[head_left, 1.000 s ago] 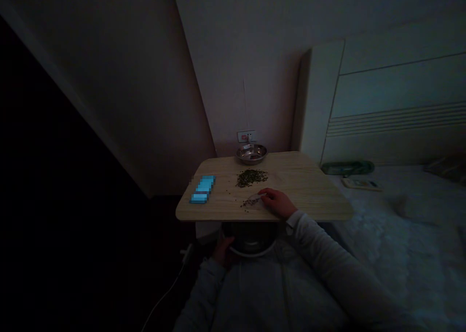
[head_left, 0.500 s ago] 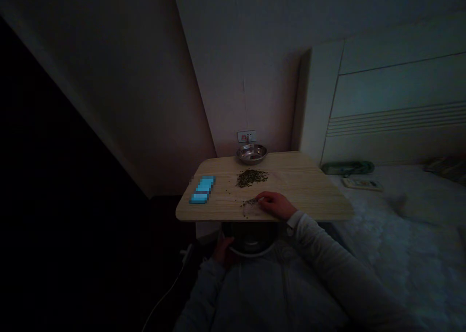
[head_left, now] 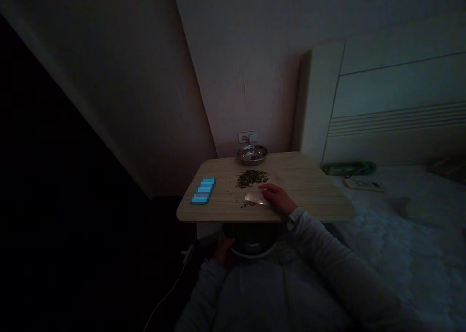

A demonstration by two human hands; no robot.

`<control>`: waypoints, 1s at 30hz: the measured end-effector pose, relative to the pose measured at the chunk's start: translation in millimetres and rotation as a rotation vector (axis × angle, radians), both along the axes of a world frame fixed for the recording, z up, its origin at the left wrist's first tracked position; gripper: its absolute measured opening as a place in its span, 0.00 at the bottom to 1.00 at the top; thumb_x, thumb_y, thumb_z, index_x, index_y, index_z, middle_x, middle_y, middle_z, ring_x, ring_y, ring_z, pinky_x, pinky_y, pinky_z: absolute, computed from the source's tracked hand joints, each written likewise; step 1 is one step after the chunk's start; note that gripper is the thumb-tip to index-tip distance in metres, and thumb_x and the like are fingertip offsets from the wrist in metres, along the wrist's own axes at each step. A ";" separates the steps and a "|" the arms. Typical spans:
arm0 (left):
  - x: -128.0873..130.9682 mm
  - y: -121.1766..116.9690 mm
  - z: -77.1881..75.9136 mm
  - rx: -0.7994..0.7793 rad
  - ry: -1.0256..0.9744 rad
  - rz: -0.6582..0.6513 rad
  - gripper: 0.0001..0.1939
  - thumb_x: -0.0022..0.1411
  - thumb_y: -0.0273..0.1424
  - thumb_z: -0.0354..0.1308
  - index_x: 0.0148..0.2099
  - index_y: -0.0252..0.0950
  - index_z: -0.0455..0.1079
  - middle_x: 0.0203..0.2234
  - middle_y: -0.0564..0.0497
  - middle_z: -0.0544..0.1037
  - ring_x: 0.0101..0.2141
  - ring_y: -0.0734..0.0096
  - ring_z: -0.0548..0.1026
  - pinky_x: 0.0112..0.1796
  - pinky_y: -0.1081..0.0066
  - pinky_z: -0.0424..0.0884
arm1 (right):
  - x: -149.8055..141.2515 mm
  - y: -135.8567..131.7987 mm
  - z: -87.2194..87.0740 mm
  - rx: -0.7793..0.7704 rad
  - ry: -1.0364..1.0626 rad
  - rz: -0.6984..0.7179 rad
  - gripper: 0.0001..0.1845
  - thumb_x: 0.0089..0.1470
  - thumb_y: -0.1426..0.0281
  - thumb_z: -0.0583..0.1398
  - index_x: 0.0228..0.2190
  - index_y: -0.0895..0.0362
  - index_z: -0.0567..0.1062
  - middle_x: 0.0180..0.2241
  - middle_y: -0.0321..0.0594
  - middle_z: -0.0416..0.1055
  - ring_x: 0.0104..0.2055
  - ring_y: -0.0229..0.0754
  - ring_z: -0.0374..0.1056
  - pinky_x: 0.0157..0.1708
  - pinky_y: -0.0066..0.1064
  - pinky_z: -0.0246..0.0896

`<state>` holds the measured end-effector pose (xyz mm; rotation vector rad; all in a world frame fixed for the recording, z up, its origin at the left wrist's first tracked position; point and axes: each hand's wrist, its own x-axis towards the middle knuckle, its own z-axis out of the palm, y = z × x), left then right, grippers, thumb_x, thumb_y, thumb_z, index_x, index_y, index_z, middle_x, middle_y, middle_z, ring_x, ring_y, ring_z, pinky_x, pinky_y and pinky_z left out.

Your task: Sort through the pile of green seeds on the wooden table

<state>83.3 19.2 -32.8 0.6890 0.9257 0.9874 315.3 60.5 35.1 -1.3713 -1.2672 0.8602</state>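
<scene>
My right hand (head_left: pixel 277 198) is over the front middle of the small wooden table, its fingers closed on a thin clear plastic piece (head_left: pixel 255 197) that catches the light. A few small dark beans (head_left: pixel 248 204) lie scattered just below the plastic. Farther back is a larger spread pile of small green beans (head_left: pixel 251 178). Below the table's front edge, my left hand (head_left: pixel 224 250) grips the left rim of a basin (head_left: pixel 253 255) in my lap. The basin's inside is dark, so its contents cannot be made out.
A steel bowl (head_left: pixel 252 155) stands at the table's (head_left: pixel 313 191) back edge, under a wall socket (head_left: pixel 247 137). A phone with a lit, blurred screen (head_left: pixel 204 190) lies on the left. To the right, a bed (head_left: pixel 393 244) holds a green bottle-like object (head_left: pixel 349 168) and a pale flat object (head_left: pixel 364 184).
The clear plastic in my right hand has tilted and shifted up, away from the table's front edge, and now shines. The small beans lie grouped below it. My left hand stays on the basin.
</scene>
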 end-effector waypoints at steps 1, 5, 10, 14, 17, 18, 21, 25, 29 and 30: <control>-1.3 0.6 0.3 -0.005 0.001 0.002 0.10 0.36 0.28 0.67 0.28 0.41 0.75 0.28 0.50 0.83 0.48 0.51 0.76 0.52 0.58 0.68 | -2.3 2.2 -1.2 0.010 -0.029 -0.054 0.21 0.47 0.61 0.56 0.38 0.60 0.77 0.20 0.33 0.65 0.24 0.38 0.59 0.27 0.30 0.55; -7.0 5.6 -4.6 -0.037 0.031 -0.011 0.13 0.37 0.23 0.67 0.29 0.41 0.75 0.30 0.48 0.83 0.52 0.52 0.74 0.55 0.59 0.65 | -9.9 3.2 -5.7 0.056 -0.220 -0.159 0.17 0.50 0.63 0.55 0.38 0.57 0.78 0.22 0.35 0.69 0.26 0.39 0.63 0.29 0.30 0.56; -6.2 10.5 -17.4 -0.123 -0.030 -0.008 0.12 0.39 0.23 0.66 0.31 0.38 0.74 0.32 0.46 0.83 0.52 0.49 0.73 0.56 0.55 0.64 | -12.6 -4.4 -3.0 0.057 -0.347 -0.156 0.17 0.52 0.66 0.54 0.39 0.57 0.78 0.26 0.39 0.74 0.30 0.41 0.67 0.32 0.30 0.58; -5.2 11.4 -18.1 -0.170 -0.058 -0.023 0.15 0.42 0.23 0.66 0.37 0.37 0.75 0.34 0.46 0.83 0.49 0.49 0.75 0.54 0.53 0.67 | -13.8 -7.3 1.8 0.007 -0.389 -0.157 0.17 0.52 0.67 0.54 0.39 0.59 0.79 0.25 0.39 0.73 0.28 0.41 0.66 0.32 0.31 0.58; -5.1 9.9 -14.9 -0.177 -0.067 -0.025 0.19 0.43 0.23 0.65 0.41 0.38 0.75 0.32 0.47 0.83 0.49 0.49 0.76 0.53 0.53 0.67 | -12.6 -7.8 1.6 0.021 -0.383 -0.129 0.16 0.52 0.68 0.54 0.38 0.58 0.79 0.24 0.38 0.73 0.27 0.40 0.66 0.31 0.30 0.58; -4.6 8.9 -14.2 -0.165 -0.077 -0.024 0.19 0.43 0.23 0.65 0.42 0.39 0.75 0.32 0.47 0.83 0.49 0.49 0.76 0.54 0.53 0.67 | -11.8 -7.8 1.1 0.031 -0.378 -0.118 0.16 0.51 0.68 0.55 0.38 0.57 0.79 0.24 0.37 0.73 0.28 0.40 0.66 0.30 0.30 0.58; -2.4 5.4 -13.1 -0.144 -0.101 -0.023 0.17 0.45 0.24 0.65 0.41 0.39 0.76 0.32 0.47 0.83 0.50 0.49 0.75 0.54 0.53 0.66 | -9.4 -7.7 -0.5 0.034 -0.365 -0.101 0.15 0.50 0.68 0.55 0.37 0.57 0.79 0.24 0.37 0.73 0.28 0.40 0.66 0.31 0.29 0.58; -0.5 3.5 -9.1 -0.146 -0.094 -0.026 0.14 0.44 0.23 0.65 0.37 0.38 0.76 0.29 0.47 0.83 0.51 0.49 0.74 0.55 0.54 0.65 | -8.8 -7.2 -1.4 0.033 -0.358 -0.099 0.15 0.50 0.68 0.55 0.37 0.57 0.79 0.23 0.37 0.72 0.28 0.40 0.66 0.31 0.30 0.58; -0.3 1.7 -1.9 -0.086 -0.085 -0.019 0.15 0.42 0.22 0.65 0.35 0.40 0.76 0.28 0.49 0.83 0.53 0.51 0.73 0.57 0.57 0.64 | -9.6 -6.3 -1.9 0.035 -0.347 -0.104 0.16 0.51 0.68 0.55 0.38 0.57 0.78 0.23 0.37 0.71 0.27 0.40 0.65 0.30 0.30 0.58; -0.1 0.7 -0.6 -0.076 -0.085 -0.017 0.14 0.42 0.22 0.65 0.35 0.40 0.76 0.28 0.49 0.83 0.53 0.51 0.73 0.57 0.57 0.64 | -9.6 -6.2 -2.0 0.037 -0.346 -0.103 0.16 0.51 0.68 0.55 0.38 0.57 0.78 0.23 0.37 0.72 0.28 0.40 0.66 0.31 0.30 0.58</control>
